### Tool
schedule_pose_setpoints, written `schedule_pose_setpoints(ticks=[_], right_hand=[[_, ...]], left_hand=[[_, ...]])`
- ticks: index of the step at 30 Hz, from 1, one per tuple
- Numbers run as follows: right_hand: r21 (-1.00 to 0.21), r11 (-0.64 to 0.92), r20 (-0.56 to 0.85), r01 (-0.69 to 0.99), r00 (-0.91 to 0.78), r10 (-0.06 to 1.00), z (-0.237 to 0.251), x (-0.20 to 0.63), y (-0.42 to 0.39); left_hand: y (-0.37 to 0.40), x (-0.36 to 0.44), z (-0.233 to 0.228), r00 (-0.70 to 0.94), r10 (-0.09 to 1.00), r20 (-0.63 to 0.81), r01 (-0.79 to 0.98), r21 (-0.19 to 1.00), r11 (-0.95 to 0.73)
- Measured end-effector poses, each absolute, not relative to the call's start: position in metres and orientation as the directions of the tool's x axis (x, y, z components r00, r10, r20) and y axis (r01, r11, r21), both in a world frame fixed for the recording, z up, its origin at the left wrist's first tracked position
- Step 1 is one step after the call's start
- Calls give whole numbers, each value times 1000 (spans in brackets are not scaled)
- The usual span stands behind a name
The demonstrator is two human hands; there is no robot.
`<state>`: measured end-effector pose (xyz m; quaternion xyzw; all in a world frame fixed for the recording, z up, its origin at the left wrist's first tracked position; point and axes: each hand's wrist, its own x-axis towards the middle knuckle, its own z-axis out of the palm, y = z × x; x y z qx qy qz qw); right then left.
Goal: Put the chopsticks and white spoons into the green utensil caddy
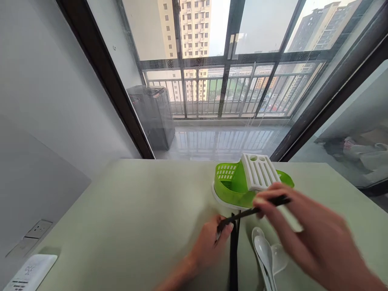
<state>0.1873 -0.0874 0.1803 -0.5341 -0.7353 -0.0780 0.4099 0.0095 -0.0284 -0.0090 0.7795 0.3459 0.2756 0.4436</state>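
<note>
- the black chopstick [244, 214] was held up slanting over the table between the two hands, toward the right half; blur hid whether it was one stick or more.
- the left hand [209, 238] pinched its lower end, thumb and fingers closed around it.
- the right hand [315, 234], blurred, grasped the other end between thumb and fingers.
- just beneath, the loose black chopsticks [234, 254] lay on the table, pointing toward the near edge, which was out of view.
- right of those, white spoons [263, 248] lay together, partly overlapping, beside the right hand.
- beyond the hands, a green holder [230, 197] with a white slotted top [260, 171] stood near the far edge, nearer the far right corner than the far left; no lettering could be read on it.
- the pale green table [145, 218] gave a wide stretch of room from the left hand to the left edge, and a narrower strip between holder and right edge.
- at the left edge, a white flat object [32, 271] bore dark printed marks, too slanted to read surely.
- above that edge, a socket [39, 229] sat in the wall.
</note>
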Motion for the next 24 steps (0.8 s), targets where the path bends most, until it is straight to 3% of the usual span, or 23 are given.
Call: schedule_pose_setpoints(ticks=[5,8,14,24], right_hand=[[-313,98,741,945,179,647,223,216,-58],[-274,113,709,955,122,694,217,232,-20],[-269,116,496,956,34,868,167,259,41],[-287,126,376,950,-10,926,150,271,63]], left_hand=[[-27,10,-6,624,781,36,286,919,-270],[-27,10,-9,637,770,31,299,911,-284],[-26,11,-11,636,770,53,297,904,-308],[-26,10,-7,657,751,65,310,885,-347]])
